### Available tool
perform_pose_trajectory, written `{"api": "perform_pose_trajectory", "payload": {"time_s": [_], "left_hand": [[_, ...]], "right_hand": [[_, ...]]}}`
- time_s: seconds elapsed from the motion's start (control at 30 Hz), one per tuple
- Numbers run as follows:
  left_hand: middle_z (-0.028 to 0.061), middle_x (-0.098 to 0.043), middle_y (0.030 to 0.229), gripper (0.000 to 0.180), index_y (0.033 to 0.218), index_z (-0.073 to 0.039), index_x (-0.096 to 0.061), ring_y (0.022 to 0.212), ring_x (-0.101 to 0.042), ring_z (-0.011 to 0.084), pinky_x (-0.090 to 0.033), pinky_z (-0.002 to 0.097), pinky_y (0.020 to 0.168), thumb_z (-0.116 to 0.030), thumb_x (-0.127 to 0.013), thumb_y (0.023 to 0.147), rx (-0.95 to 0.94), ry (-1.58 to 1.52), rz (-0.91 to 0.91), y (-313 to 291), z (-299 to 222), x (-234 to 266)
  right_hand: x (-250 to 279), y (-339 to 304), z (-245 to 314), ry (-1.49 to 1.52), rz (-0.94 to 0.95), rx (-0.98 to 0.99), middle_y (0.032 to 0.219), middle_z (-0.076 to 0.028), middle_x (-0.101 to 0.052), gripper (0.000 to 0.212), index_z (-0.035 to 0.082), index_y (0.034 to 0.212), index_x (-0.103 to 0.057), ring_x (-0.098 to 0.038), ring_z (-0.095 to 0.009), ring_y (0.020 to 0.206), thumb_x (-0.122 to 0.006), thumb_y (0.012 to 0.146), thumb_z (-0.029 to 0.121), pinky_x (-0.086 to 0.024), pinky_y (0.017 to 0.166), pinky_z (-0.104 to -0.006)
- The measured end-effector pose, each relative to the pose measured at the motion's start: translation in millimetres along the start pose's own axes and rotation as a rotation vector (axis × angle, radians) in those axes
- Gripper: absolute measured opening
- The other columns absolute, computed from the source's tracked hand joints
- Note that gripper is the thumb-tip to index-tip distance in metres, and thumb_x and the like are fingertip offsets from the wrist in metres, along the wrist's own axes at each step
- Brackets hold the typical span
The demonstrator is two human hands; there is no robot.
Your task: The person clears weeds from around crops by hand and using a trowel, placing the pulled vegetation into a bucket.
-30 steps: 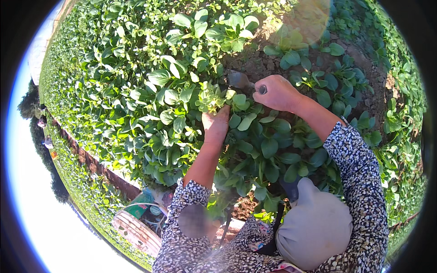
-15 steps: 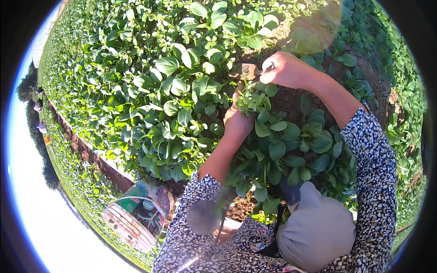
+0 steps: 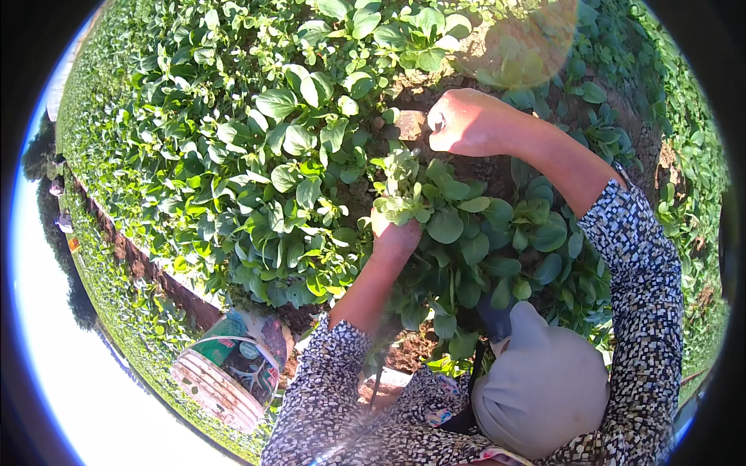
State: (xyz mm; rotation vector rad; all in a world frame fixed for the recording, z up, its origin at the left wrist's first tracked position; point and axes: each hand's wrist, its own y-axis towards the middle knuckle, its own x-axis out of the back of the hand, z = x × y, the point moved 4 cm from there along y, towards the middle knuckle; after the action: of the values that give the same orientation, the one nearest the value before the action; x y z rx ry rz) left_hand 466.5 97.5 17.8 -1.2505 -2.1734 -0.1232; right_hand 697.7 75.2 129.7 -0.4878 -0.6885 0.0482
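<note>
My left hand [image 3: 395, 235] is closed around a pale green leafy plant [image 3: 400, 186], its fingers mostly hidden beneath the leaves. Above and to the right, my right hand [image 3: 468, 123] is a fist around the handle of a small hand tool. The tool's flat, soil-coloured blade [image 3: 409, 124] points left from the fist, over bare soil; most of the handle is hidden in the hand. Just below my right wrist, broad-leaved greens [image 3: 497, 241] grow in a dense clump.
Low leafy plants [image 3: 233, 155] cover the ground on the left. A white bucket [image 3: 221, 384] with a green patch lies tilted at the lower left. A rounded grey cloth shape [image 3: 540, 384] is close in front of my body. Bare soil [image 3: 622, 116] shows at the upper right.
My left hand has drawn back toward me and slightly left, with the pale leafy plant in it. My right hand and the tool have shifted a little left, and the two hands are farther apart.
</note>
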Motion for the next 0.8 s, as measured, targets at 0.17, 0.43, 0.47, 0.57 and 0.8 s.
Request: {"api": "perform_pose_trajectory", "payload": {"time_s": [0.17, 0.43, 0.47, 0.57, 0.8], "left_hand": [[0.0103, -0.066, 0.099, 0.024, 0.108, -0.003, -0.062, 0.091, -0.061, 0.0260, -0.049, 0.0378, 0.080, -0.010, -0.061, 0.086, -0.046, 0.017, -0.308, 66, -3, 57], [0.0255, -0.065, 0.106, 0.052, 0.116, 0.002, -0.053, 0.101, -0.063, 0.0388, -0.050, 0.0447, 0.084, -0.026, -0.070, 0.076, 0.378, 0.658, 0.142, 177, -35, 60], [0.0259, -0.064, 0.108, 0.058, 0.122, 0.002, -0.049, 0.103, -0.062, 0.0389, -0.049, 0.0450, 0.087, -0.026, -0.070, 0.075, 0.291, 0.639, 0.096, 180, -41, 55], [0.0270, -0.065, 0.104, 0.055, 0.115, 0.004, -0.055, 0.099, -0.063, 0.0404, -0.050, 0.0443, 0.084, -0.029, -0.071, 0.073, 0.369, 0.545, 0.043, 193, -49, 38], [0.0083, -0.066, 0.091, 0.026, 0.103, -0.001, -0.064, 0.075, -0.065, 0.0220, -0.054, 0.0373, 0.068, -0.017, -0.062, 0.083, 0.561, -0.987, -0.305, 180, 19, 72]], "right_hand": [[-41, -4, -15, 0.140, -0.191, -0.119, 0.070, -0.022, -0.059, 0.024, 0.000, 0.072, -0.064, -0.059, -0.040, 0.071, -0.058, 0.072, 0.024, -0.047, 0.066, -0.0451], [-64, -4, -15, 0.268, -0.144, -0.196, 0.087, -0.015, -0.068, 0.027, 0.009, 0.086, -0.072, -0.064, -0.035, 0.087, -0.058, 0.070, 0.025, -0.051, 0.079, -0.0416], [-63, -5, -11, 0.255, -0.180, -0.179, 0.087, -0.014, -0.069, 0.026, 0.009, 0.086, -0.072, -0.065, -0.034, 0.087, -0.058, 0.070, 0.025, -0.051, 0.079, -0.0415], [-57, -21, -21, 0.222, -0.136, -0.214, 0.088, -0.014, -0.069, 0.027, 0.009, 0.087, -0.072, -0.065, -0.034, 0.088, -0.058, 0.072, 0.025, -0.051, 0.079, -0.0427], [-32, -79, -55, 0.198, -0.309, -0.337, 0.082, -0.014, -0.068, 0.030, 0.010, 0.090, -0.071, -0.065, -0.034, 0.083, -0.060, 0.077, 0.034, -0.051, 0.077, -0.0426]]}}
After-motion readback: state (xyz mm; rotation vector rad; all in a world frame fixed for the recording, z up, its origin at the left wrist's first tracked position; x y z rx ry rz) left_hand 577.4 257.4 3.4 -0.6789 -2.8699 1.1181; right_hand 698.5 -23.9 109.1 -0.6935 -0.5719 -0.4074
